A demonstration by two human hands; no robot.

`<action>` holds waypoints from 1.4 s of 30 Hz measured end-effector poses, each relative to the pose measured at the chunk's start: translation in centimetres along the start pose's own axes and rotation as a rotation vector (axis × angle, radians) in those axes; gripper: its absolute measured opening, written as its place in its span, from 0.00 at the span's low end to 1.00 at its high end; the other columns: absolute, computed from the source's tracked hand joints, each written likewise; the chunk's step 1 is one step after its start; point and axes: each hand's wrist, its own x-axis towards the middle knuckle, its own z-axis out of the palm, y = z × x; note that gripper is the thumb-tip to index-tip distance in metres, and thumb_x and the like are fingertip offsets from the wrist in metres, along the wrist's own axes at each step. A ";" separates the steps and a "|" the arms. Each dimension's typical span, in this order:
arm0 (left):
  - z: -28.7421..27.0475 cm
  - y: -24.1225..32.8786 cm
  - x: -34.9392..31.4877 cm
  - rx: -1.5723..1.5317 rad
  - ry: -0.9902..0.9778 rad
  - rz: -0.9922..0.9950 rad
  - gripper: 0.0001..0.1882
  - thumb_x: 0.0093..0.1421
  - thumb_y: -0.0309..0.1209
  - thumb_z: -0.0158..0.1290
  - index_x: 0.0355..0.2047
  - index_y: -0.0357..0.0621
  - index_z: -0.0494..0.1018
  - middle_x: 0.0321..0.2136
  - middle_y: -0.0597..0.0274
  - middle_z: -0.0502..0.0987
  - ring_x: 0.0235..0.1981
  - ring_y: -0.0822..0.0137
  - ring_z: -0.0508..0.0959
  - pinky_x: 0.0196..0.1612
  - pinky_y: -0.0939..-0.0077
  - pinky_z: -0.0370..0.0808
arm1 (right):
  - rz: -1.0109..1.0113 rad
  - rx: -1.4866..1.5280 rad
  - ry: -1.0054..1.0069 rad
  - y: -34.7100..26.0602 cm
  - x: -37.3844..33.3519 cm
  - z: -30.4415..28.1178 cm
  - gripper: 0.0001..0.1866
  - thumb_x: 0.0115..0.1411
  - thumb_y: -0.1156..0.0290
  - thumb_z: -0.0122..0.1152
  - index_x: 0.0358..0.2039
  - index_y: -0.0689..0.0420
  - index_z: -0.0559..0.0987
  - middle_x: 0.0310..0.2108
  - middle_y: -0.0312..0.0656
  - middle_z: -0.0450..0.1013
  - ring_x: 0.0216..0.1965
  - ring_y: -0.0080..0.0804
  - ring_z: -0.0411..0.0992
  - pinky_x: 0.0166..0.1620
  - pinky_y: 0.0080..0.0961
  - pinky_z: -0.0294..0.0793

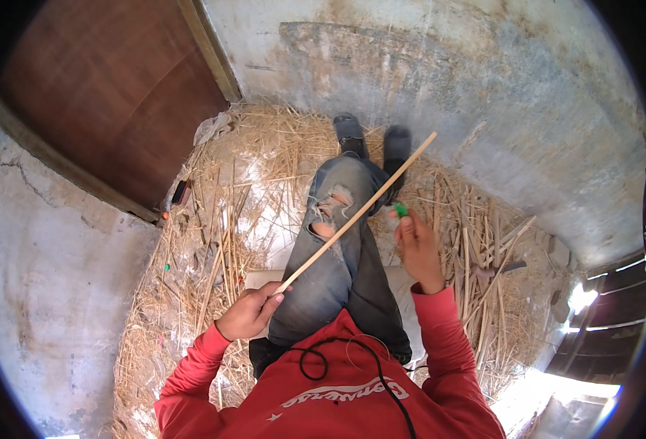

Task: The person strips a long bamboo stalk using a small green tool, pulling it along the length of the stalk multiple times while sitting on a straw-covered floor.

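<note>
A long, straight, pale wooden stick slants from near my waist up and to the right across my legs. Its lower end is gripped in my left hand, thumb and fingers closed round it. To the right of the stick my right hand is raised over the straw, closed in a pinch on a small bright green thing. Fingers cover part of that green thing, so its kind does not show. It is apart from the stick. My jeans, torn at the knee, lie under the stick.
Straw and loose stalks litter the floor. Several thicker stalks lie at the right, beside a dark-bladed tool. At the left are a small black-and-red object and a brown door. A plastered wall closes off the far side.
</note>
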 end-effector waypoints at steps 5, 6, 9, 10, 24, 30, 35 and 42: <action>-0.3 -2.5 1.7 0.067 0.033 0.055 0.13 0.74 0.31 0.44 0.52 0.40 0.74 0.24 0.50 0.76 0.23 0.55 0.79 0.33 0.63 0.75 | -0.042 -0.165 0.038 1.0 1.5 2.1 0.23 0.75 0.54 0.49 0.36 0.63 0.77 0.19 0.49 0.65 0.20 0.39 0.64 0.28 0.34 0.65; -0.4 -2.8 1.9 0.076 0.028 0.039 0.12 0.74 0.31 0.44 0.51 0.40 0.74 0.26 0.49 0.77 0.24 0.53 0.79 0.33 0.62 0.75 | -0.069 -0.196 0.052 1.3 2.1 2.3 0.24 0.75 0.54 0.49 0.33 0.63 0.76 0.19 0.52 0.65 0.19 0.43 0.63 0.27 0.35 0.64; -1.1 -2.8 2.7 0.110 0.020 0.005 0.11 0.74 0.31 0.44 0.48 0.37 0.72 0.29 0.46 0.79 0.28 0.47 0.81 0.35 0.59 0.76 | -0.058 -0.294 0.065 1.0 4.1 2.6 0.26 0.75 0.53 0.50 0.28 0.64 0.75 0.19 0.56 0.66 0.21 0.52 0.64 0.27 0.38 0.64; -1.3 -2.6 2.9 0.128 0.020 -0.001 0.11 0.74 0.31 0.45 0.47 0.37 0.72 0.29 0.45 0.79 0.28 0.45 0.81 0.35 0.58 0.76 | -0.020 -0.318 0.047 1.0 4.8 2.9 0.26 0.74 0.53 0.50 0.28 0.64 0.75 0.19 0.57 0.66 0.21 0.53 0.65 0.27 0.39 0.64; -0.2 -2.2 5.2 0.212 0.046 -0.011 0.12 0.72 0.32 0.49 0.43 0.32 0.69 0.17 0.38 0.73 0.22 0.36 0.77 0.26 0.47 0.70 | 0.078 -0.224 -0.022 3.9 3.2 7.2 0.29 0.75 0.50 0.46 0.38 0.66 0.80 0.22 0.57 0.70 0.25 0.50 0.72 0.33 0.40 0.70; -0.3 -1.4 5.6 0.216 0.061 -0.004 0.12 0.72 0.32 0.49 0.42 0.33 0.69 0.17 0.37 0.73 0.23 0.35 0.77 0.27 0.45 0.70 | 0.030 -0.076 -0.054 3.2 1.3 8.9 0.29 0.74 0.50 0.48 0.28 0.65 0.77 0.25 0.64 0.71 0.30 0.66 0.72 0.32 0.47 0.69; 1.1 -2.1 8.8 0.168 0.124 0.048 0.11 0.72 0.33 0.48 0.41 0.34 0.69 0.18 0.37 0.74 0.25 0.34 0.77 0.29 0.45 0.71 | 0.065 -0.118 -0.223 1.6 -0.7 11.3 0.28 0.73 0.50 0.49 0.31 0.65 0.78 0.26 0.64 0.72 0.32 0.67 0.73 0.34 0.50 0.70; -1.6 0.7 5.9 0.251 0.120 -0.057 0.13 0.69 0.34 0.54 0.47 0.37 0.73 0.18 0.49 0.75 0.22 0.48 0.79 0.28 0.58 0.73 | 0.080 -0.013 -0.207 2.4 -0.7 10.3 0.27 0.74 0.51 0.50 0.31 0.66 0.76 0.22 0.61 0.67 0.24 0.60 0.66 0.31 0.43 0.67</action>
